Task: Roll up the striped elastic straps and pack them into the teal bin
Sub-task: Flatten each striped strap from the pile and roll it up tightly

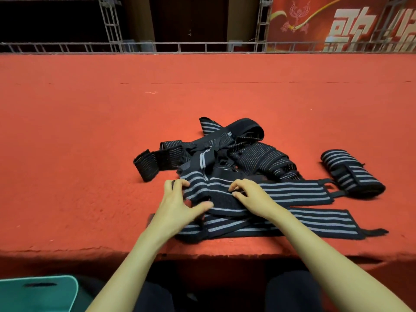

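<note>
A tangled heap of dark striped elastic straps (227, 154) lies on the red carpeted surface (90, 131). One strap (299, 193) stretches flat to the right at the heap's near side, a second strap (315, 224) lies flat closer to me. My left hand (177, 203) grips the partly rolled end of a strap, thumb beneath and fingers curled over its left edge. My right hand (249, 194) has its curled fingertips on the same roll. A finished rolled strap (351, 173) rests apart at the right. The teal bin (38, 293) sits below the surface at bottom left.
The carpeted surface ends in a front edge (202, 255) just before my knees. Behind it runs a metal truss rail (202, 47), with a red banner (337, 23) at the back right. Bare carpet spreads left and far of the heap.
</note>
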